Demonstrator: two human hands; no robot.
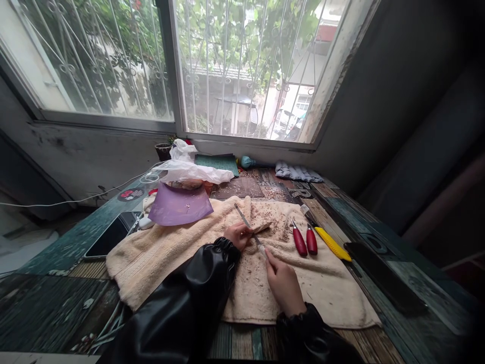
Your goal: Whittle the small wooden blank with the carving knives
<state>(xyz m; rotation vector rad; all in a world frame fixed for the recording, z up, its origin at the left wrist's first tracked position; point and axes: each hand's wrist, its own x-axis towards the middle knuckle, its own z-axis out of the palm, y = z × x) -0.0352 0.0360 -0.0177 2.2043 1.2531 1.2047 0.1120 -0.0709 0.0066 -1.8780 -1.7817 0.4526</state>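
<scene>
My right hand (283, 283) grips the pale handle of a long thin file (242, 215), whose metal blade slants up and away to the left. My left hand (235, 235) is closed on a small piece of wood (262, 228) that sticks out to the right past the fingers. The blade crosses the wood close to my left fingertips. Beneath both hands lies a beige towel (178, 263) strewn with brown shavings. Right of the wood rest two red-handled carving tools (299, 242), a yellow-handled cutter (333, 244) and a brush (308, 213).
At the left are a purple sheet (181, 206) and a dark-screened device (112, 235). White plastic bags (197, 170), a green mat (217, 164) and a grey padded bundle (299, 172) sit toward the window. A long dark bar (386, 277) lies along the right side.
</scene>
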